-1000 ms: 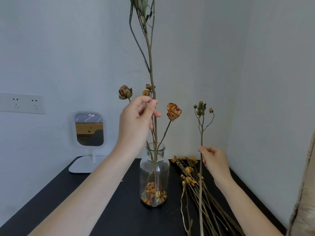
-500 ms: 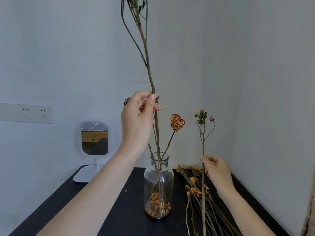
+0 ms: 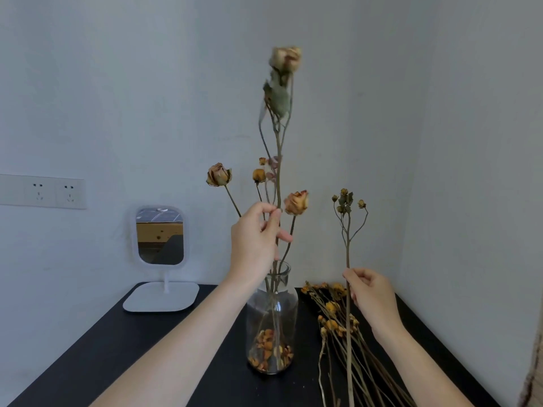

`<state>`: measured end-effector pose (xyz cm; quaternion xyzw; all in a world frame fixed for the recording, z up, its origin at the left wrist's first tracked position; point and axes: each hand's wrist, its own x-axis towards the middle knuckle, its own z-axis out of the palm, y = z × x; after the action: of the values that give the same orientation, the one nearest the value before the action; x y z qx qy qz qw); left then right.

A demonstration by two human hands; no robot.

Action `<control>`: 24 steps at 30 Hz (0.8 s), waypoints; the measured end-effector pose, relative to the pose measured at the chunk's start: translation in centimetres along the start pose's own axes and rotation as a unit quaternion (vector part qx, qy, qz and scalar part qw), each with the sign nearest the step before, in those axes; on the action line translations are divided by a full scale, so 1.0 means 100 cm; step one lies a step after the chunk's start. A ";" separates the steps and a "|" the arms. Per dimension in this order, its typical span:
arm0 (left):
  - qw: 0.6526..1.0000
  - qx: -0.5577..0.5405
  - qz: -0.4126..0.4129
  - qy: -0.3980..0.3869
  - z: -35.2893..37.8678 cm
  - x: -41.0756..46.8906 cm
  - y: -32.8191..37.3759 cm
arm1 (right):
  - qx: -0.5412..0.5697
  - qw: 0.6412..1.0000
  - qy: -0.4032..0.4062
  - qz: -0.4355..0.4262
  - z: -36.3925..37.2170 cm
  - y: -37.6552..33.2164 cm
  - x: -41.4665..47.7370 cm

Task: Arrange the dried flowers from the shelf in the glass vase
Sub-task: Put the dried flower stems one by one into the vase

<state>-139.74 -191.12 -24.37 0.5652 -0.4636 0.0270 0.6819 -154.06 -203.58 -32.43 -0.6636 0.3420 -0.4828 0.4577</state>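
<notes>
"Head camera, centre frame: what is the left hand (image 3: 255,245) doing?"

"It pinches a tall dried rose (image 3: 278,171) between thumb and forefinger, just above the mouth of the glass vase (image 3: 271,315). The stem runs down through the neck into the vase, and the pale bloom at the top is blurred."

"Does the stem reach the bottom?"

"Hard to say. It is lost among the other stems and the loose dried petals (image 3: 269,348) lying on the vase floor."

"What else stands in the vase?"

"Shorter dried roses (image 3: 296,202), fanning out left and right behind the hand."

"And the right hand (image 3: 371,295)?"

"Its curled fingers grip a thin budded sprig (image 3: 348,236), held upright to the right of the vase and apart from it. The sprig's lower end runs out of frame."

"Where are the remaining flowers?"

"A bundle of dried flowers (image 3: 332,309) lies flat on the black table (image 3: 117,348), just right of the vase, under the sprig."

"Background?"

"A white standing mirror (image 3: 160,235) on the table at left, and a wall socket (image 3: 41,190) beyond it."
</notes>
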 end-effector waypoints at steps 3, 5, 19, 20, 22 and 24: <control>0.997 0.081 0.002 0.001 0.006 -0.003 -0.017 | -0.002 1.000 0.003 0.001 0.000 0.002 0.001; 0.993 0.121 -0.005 -0.008 0.009 -0.006 -0.028 | -0.005 1.000 0.004 0.003 0.001 0.004 0.001; 0.976 0.208 -0.061 0.019 -0.005 -0.063 -0.102 | 0.022 0.996 0.050 -0.074 -0.007 -0.021 0.022; 0.976 0.197 -0.091 -0.004 -0.005 -0.058 -0.105 | 0.032 0.994 0.064 -0.088 -0.008 -0.027 0.026; 0.974 0.161 -0.143 -0.074 -0.003 -0.045 -0.108 | 0.051 0.988 0.089 -0.114 -0.009 -0.039 0.034; 0.966 0.113 -0.179 -0.149 -0.002 -0.034 -0.109 | 0.063 0.983 0.106 -0.137 -0.010 -0.052 0.040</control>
<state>-135.47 -193.23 -34.76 0.7099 -0.4452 -0.1272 0.5308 -153.70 -205.66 -26.16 -0.6189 0.2630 -0.6293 0.3895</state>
